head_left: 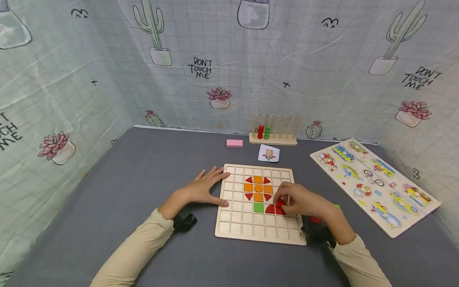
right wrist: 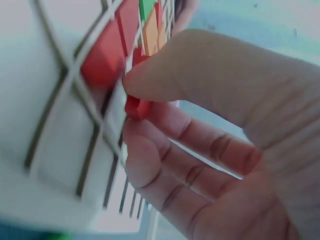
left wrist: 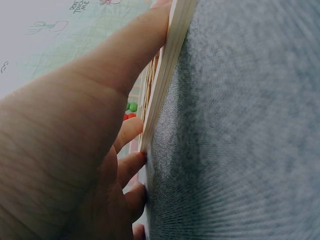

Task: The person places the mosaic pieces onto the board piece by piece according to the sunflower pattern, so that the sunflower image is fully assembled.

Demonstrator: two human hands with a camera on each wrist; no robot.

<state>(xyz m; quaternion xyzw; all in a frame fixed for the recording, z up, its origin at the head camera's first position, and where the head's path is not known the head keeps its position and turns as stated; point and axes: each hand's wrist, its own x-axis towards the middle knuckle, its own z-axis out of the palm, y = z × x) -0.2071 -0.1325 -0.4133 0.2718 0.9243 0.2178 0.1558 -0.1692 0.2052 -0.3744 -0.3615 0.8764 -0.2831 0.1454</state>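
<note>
On the table lies a wooden grid board [head_left: 247,229] with coloured pieces set in its cells. Orange squares [head_left: 258,197] surround an orange circle [head_left: 258,188], with red triangles [head_left: 249,196] at the corners and a green square [head_left: 258,207] below. My left hand [head_left: 202,189] spreads along the board's left edge, thumb and fingertips touching it. Between thumb and fingers, my right hand [head_left: 301,199] pinches a small red piece [right wrist: 136,108], its shape partly hidden. Close under it, two red curved-edged pieces [head_left: 270,209] sit right of the green square.
Behind the board lie a pattern card [head_left: 268,153], a pink block [head_left: 234,143] and a peg stand [head_left: 273,140] bearing red and green beads. A vehicle puzzle board [head_left: 374,187] fills the right side. Red [head_left: 315,219] and green pieces show partly beside my right wrist.
</note>
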